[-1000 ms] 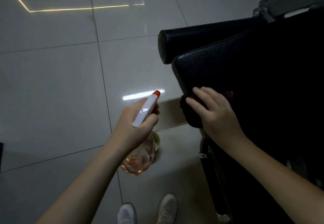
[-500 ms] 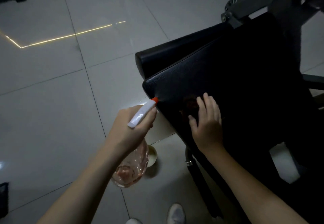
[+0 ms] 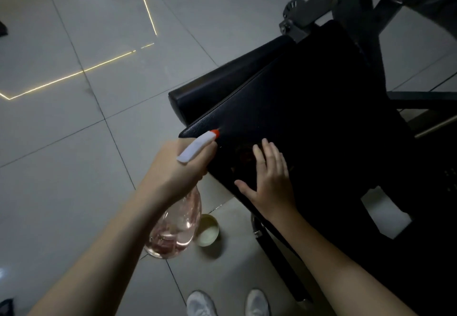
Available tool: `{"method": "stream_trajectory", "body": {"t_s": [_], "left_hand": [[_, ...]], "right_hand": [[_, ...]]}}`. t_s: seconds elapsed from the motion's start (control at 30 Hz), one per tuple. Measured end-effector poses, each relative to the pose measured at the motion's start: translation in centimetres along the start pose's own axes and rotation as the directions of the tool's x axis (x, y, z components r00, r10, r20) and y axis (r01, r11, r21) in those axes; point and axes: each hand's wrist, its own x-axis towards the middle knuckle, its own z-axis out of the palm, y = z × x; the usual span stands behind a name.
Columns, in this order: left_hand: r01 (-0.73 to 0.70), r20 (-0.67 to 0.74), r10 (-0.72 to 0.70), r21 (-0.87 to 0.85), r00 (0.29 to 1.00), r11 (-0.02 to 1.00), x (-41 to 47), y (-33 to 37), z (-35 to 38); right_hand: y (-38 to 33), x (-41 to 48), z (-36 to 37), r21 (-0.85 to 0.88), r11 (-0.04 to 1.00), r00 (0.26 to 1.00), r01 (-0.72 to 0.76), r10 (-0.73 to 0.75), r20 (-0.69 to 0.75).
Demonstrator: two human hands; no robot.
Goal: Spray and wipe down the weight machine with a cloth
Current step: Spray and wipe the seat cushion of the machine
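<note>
Person spraying a black pad while the other hand is pressing a cloth on it

The left hand (image 3: 178,167) is gripping a spray bottle (image 3: 174,226), its grip closed round the neck, the red nozzle (image 3: 214,132) pointing at the near corner of the pad (image 3: 309,123). The right hand (image 3: 269,179) is lying flat, fingers spread, on a dark cloth (image 3: 243,155) that is hard to make out against the pad. A small bowl (image 3: 207,231) is sitting on the floor (image 3: 61,167) beside the bottle
</note>
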Motion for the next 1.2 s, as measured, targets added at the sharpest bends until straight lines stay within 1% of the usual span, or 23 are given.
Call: {"method": "stream_trajectory", "body": {"t_s": [0.1, 0.17, 0.27, 0.37, 0.43, 0.6, 0.7, 0.8, 0.9, 0.97, 1.03, 1.07, 1.13, 1.2], "left_hand": [[0.001, 0.053, 0.0, -0.019, 0.999, 1.0, 1.2, 1.4, -0.1], [-0.023, 0.096, 0.023, -0.003, 0.995, 1.0, 2.1, 2.4, -0.1], [-0.084, 0.099, 0.082, 0.012, 0.992, 0.996, 3.5, 4.1, 0.4], [-0.084, 0.119, 0.086, -0.024, 0.989, 0.996, 4.5, 5.1, 0.9], [-0.084, 0.126, 0.085, -0.014, 0.988, 0.996, 4.7, 5.3, 1.0], [-0.122, 0.077, 0.12, 0.015, 0.99, 0.992, 3.9, 4.2, 0.5], [-0.149, 0.081, 0.146, 0.036, 0.986, 0.988, 3.2, 2.7, 0.4], [-0.143, 0.037, 0.142, 0.021, 0.989, 0.989, 2.2, 1.2, 0.3], [-0.122, 0.0, 0.122, -0.023, 0.993, 0.992, 1.5, -0.4, 0.0], [-0.091, -0.016, 0.09, -0.069, 0.996, 0.993, 1.1, -1.3, -0.3], [-0.052, -0.037, 0.049, -0.094, 0.998, 0.994, 0.8, -2.1, -0.4], [-0.042, -0.046, 0.038, -0.096, 0.998, 0.994, 0.6, -2.5, -0.4], [-0.023, -0.054, 0.018, -0.106, 0.998, 0.994, 0.2, -3.2, -0.4], [-0.008, -0.07, 0.0, -0.122, 0.998, 0.992, -0.2, -3.8, -0.5]], "right_hand": [[-0.3, -0.1, 0.0, 0.001, 1.0, 1.0, -0.026, 0.026, 0.012], [-0.3, -0.1, 0.0, -0.003, 0.999, 0.999, -0.036, 0.036, 0.021], [-0.3, -0.1, 0.1, 0.006, 0.999, 0.999, -0.033, 0.033, 0.008], [-0.3, -0.2, 0.1, -0.003, 1.0, 1.0, -0.027, 0.027, 0.002], [-0.4, -0.2, 0.1, -0.012, 1.0, 1.0, -0.026, 0.026, 0.005], [-0.5, -0.3, 0.2, 0.026, 0.997, 0.998, -0.068, 0.068, -0.008], [-0.8, -0.4, 0.3, -0.01, 0.998, 0.998, -0.069, 0.069, 0.0], [-0.7, -0.3, 0.4, -0.032, 0.998, 0.998, -0.054, 0.053, -0.041], [-0.4, -0.2, 0.6, -0.041, 0.999, 0.994, 0.003, -0.007, -0.106], [-0.5, 0.1, 0.7, -0.009, 0.999, 0.99, 0.039, -0.04, -0.138], [-0.9, 1.3, 0.6, 0.036, 0.998, 0.987, 0.045, -0.039, -0.158], [-1.2, 2.4, 0.5, 0.05, 0.998, 0.984, 0.025, -0.015, -0.178], [-2.1, 5.1, -0.1, 0.096, 0.99, 0.968, -0.104, 0.123, -0.221], [-3.6, 7.6, -0.2, 0.176, 0.95, 0.944, -0.258, 0.286, -0.164]]}}
